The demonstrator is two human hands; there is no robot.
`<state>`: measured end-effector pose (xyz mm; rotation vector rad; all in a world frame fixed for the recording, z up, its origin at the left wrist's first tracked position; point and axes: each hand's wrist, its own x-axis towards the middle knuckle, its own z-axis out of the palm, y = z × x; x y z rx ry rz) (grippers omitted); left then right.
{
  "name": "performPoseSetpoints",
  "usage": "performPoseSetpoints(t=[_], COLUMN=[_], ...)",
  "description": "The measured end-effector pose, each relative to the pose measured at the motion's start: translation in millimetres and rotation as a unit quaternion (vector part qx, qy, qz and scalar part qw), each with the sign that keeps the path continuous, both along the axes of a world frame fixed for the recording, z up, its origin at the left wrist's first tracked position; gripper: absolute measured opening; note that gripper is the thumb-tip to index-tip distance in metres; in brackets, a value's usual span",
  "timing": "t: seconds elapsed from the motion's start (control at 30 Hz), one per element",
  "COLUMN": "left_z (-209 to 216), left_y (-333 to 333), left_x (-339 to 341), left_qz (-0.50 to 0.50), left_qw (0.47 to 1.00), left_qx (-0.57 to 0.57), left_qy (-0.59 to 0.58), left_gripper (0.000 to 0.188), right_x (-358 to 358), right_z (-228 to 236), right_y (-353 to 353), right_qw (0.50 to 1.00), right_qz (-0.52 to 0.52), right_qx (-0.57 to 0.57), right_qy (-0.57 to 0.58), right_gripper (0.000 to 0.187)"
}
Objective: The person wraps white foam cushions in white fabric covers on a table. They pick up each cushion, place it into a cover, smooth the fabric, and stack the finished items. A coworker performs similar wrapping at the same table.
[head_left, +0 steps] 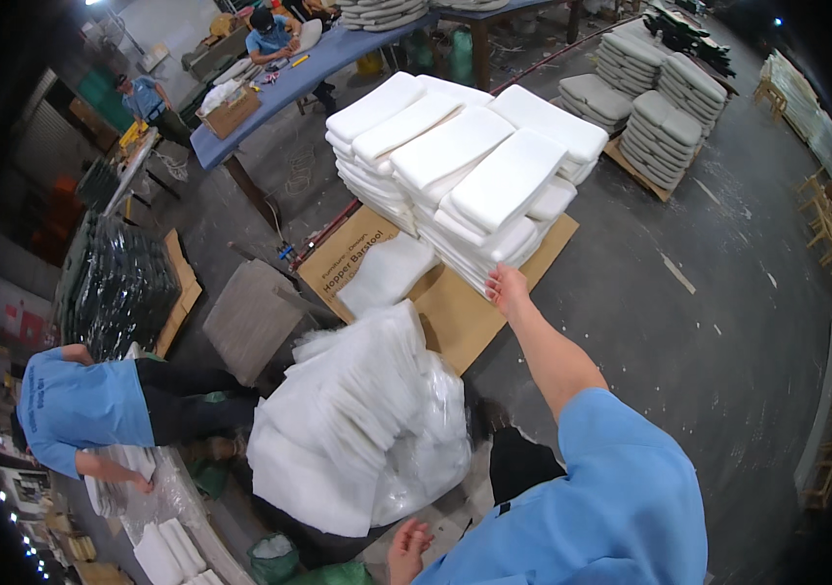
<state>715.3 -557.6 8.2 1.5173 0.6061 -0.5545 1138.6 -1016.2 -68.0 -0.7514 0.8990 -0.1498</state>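
A tall stack of white foam pads (445,146) rests on a flattened cardboard sheet (475,322). My right hand (506,288) reaches out to the near lower corner of this stack. Its fingers are curled in against the pad edges, and whatever lies between them is hidden. Low in the picture, beside the heap of white padding sheets (338,419), is my left hand (409,551). Its fingers are loosely bent and apart, with nothing in them. One loose white pad (387,273) lies on the cardboard between the stack and the heap.
Grey cushions (665,127) are piled on a board at the far right. A blue-topped table (314,73) stands at the back, with a person (270,39) working there. Another person (94,400) bends over white pieces at the left. A wrapped dark stack (118,283) stands behind.
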Motion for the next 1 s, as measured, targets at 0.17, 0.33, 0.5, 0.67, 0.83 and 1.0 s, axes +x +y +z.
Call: performPoseSetpoints(t=[0.17, 0.33, 0.5, 0.67, 0.83, 1.0], left_z=[2.1, 8.3, 45.7, 27.2, 32.1, 13.9], left_y=[-43.4, -35.4, -39.6, -62.8, -58.7, -52.0], left_x=[50.9, 47.0, 20.9, -43.9, -32.6, -74.5], left_qz=[-0.075, 0.163, 0.214, 0.155, 0.166, 0.109], left_qw=[0.994, 0.963, 0.924, 0.938, 0.957, 0.970], left_qx=[0.044, 0.063, 0.110, 0.134, 0.161, 0.207], left_qy=[0.067, 0.207, 0.296, 0.279, 0.173, 0.062], left_gripper=[0.046, 0.049, 0.043, 0.047, 0.049, 0.047], right_x=[114.8, 175.2, 209.3, 225.8, 92.7, -83.9], right_z=[-36.8, -43.3, -45.7, -1.6, 60.1, 98.4], right_y=[-54.1, -97.8, -90.3, -128.9, -124.3, -45.5], right_qw=[0.996, 0.979, 0.991, 0.989, 0.991, 0.942], right_qz=[-0.078, -0.169, -0.105, 0.004, 0.052, 0.190], right_qx=[0.003, 0.092, 0.080, 0.050, -0.044, -0.270], right_qy=[0.052, 0.073, -0.005, -0.141, -0.116, -0.063], right_gripper=[0.054, 0.074, 0.076, 0.052, 0.050, 0.057])
